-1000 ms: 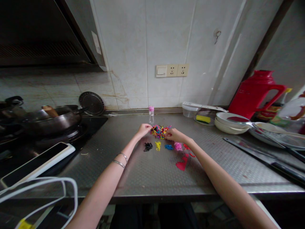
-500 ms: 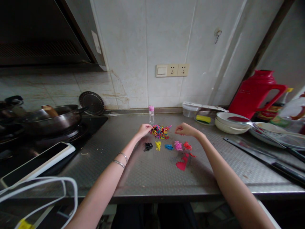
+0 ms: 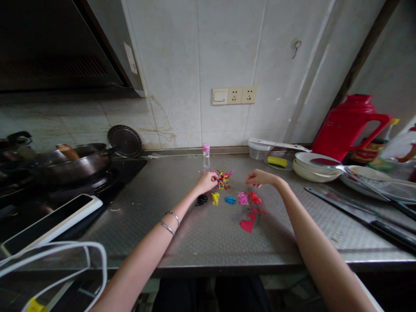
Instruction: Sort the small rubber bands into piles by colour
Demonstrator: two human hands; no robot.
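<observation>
A mixed heap of small coloured rubber bands (image 3: 224,180) lies on the metal counter (image 3: 201,238). My left hand (image 3: 205,183) reaches into its left side, thumb and fingertips pinched together; what they hold is too small to make out. My right hand (image 3: 259,177) hovers right of the heap, above the red bands (image 3: 255,198), its fingers curled inward and their tips partly hidden. Sorted by colour in a row in front are black bands (image 3: 202,200), yellow bands (image 3: 215,198), blue bands (image 3: 230,199) and pink bands (image 3: 242,198). Behind the heap stands a small clear bottle (image 3: 206,161) with a pink cap.
Nearer me lies a torn red piece (image 3: 247,224). To the right are a long knife (image 3: 344,208), stacked bowls (image 3: 313,173), a yellow sponge (image 3: 277,162) and a red thermos (image 3: 347,128). A pan (image 3: 74,162) on the stove and a white device (image 3: 52,221) are left.
My left hand has moved right and slightly nearer, over the left part of the heap. My right hand has shifted a little right, away from the heap.
</observation>
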